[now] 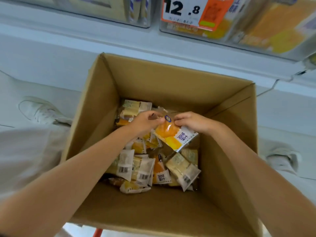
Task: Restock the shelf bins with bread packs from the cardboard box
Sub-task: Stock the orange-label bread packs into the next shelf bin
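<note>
Both hands reach into an open cardboard box [171,77]: the left hand [145,122] and right hand [193,123] pinch an orange bread pack [174,135] above the loose packs [153,170], ready for lifting to the far shelf bins [248,36].

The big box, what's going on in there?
A person has both hands down in the cardboard box. The left hand and right hand pinch the top of one orange bread pack, over the loose pile of packs at the bottom. The shelf bins above hold more packs behind a price tag.
</note>
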